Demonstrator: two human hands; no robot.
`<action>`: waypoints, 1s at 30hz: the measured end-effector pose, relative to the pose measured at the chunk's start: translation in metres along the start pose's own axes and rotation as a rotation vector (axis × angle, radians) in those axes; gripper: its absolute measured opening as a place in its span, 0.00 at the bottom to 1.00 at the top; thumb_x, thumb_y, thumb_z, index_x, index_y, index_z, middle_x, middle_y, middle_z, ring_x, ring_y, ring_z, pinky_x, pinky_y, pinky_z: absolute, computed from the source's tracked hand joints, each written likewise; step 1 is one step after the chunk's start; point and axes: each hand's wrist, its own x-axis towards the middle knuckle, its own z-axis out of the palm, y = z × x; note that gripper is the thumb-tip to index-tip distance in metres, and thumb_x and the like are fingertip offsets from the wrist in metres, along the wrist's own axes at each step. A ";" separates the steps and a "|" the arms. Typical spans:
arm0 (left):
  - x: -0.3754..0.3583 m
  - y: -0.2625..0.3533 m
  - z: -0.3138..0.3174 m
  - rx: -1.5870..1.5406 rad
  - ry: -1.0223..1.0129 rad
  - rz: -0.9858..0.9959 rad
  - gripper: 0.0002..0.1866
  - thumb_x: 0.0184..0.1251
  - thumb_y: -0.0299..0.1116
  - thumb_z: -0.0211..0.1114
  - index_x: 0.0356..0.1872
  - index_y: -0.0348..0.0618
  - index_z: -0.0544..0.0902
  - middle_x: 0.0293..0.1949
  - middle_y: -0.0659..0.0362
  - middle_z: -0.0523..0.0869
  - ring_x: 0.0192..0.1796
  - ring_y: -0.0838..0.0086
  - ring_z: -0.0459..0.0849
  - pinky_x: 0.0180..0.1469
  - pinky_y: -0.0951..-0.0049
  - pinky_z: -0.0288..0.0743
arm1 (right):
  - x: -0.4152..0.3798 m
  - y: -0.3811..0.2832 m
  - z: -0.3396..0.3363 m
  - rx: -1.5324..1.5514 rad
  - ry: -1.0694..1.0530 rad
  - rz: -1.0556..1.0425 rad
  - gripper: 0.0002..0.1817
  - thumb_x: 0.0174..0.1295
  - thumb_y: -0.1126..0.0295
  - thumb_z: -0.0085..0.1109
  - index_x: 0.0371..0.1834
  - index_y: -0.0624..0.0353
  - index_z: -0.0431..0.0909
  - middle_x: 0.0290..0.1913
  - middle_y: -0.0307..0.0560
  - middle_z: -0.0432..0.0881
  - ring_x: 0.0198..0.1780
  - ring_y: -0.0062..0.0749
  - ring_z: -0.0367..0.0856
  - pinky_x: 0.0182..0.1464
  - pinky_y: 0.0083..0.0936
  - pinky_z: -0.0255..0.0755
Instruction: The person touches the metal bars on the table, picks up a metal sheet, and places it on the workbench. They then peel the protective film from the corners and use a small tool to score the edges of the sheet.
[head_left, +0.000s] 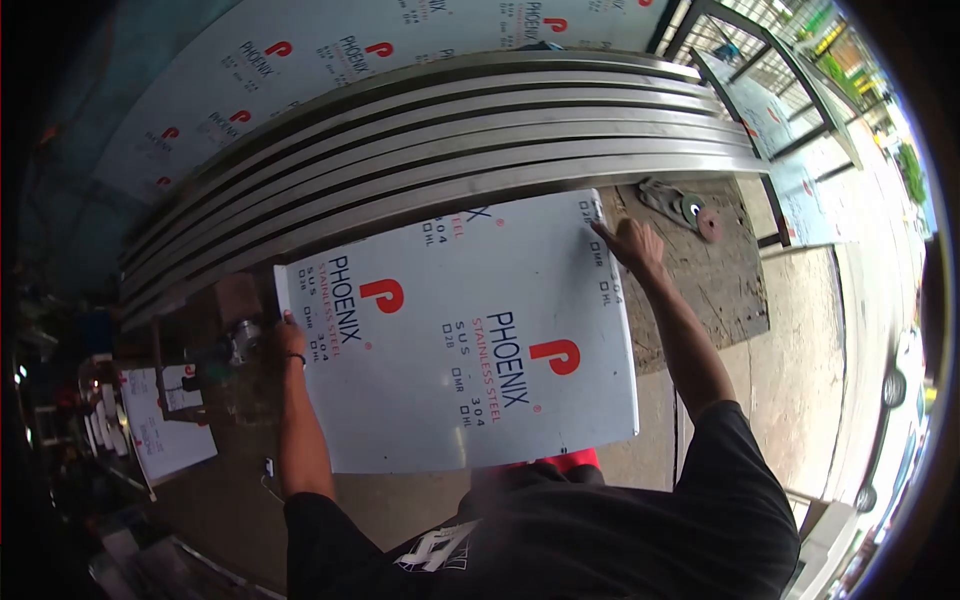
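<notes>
A stainless steel sheet (430, 330) covered in white printed protective film lies in front of me, partly over the worktable, with narrow bent edges at its left and right sides. My left hand (289, 338) is closed on its left edge, the fingers partly hidden. Near the far right corner, my right hand (634, 246) grips the opposite edge, with some fingers hidden by the sheet. The sheet's near edge reaches close to my body.
Beyond the sheet, several long metal channels (480, 130) lie side by side. Round discs (707, 224) rest on the wooden tabletop (735, 280) at right. A dim machine-like object (240, 340) stands left. A large film-covered sheet (310, 75) is behind, a dark metal frame (800, 80) far right.
</notes>
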 end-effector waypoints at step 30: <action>-0.546 0.244 -0.093 -1.175 -0.509 -0.148 0.11 0.79 0.37 0.59 0.49 0.40 0.78 0.31 0.64 0.82 0.28 0.86 0.69 0.29 0.82 0.63 | -0.059 0.050 0.078 0.507 0.185 -0.574 0.54 0.57 0.37 0.66 0.76 0.60 0.53 0.73 0.62 0.59 0.76 0.55 0.56 0.75 0.50 0.52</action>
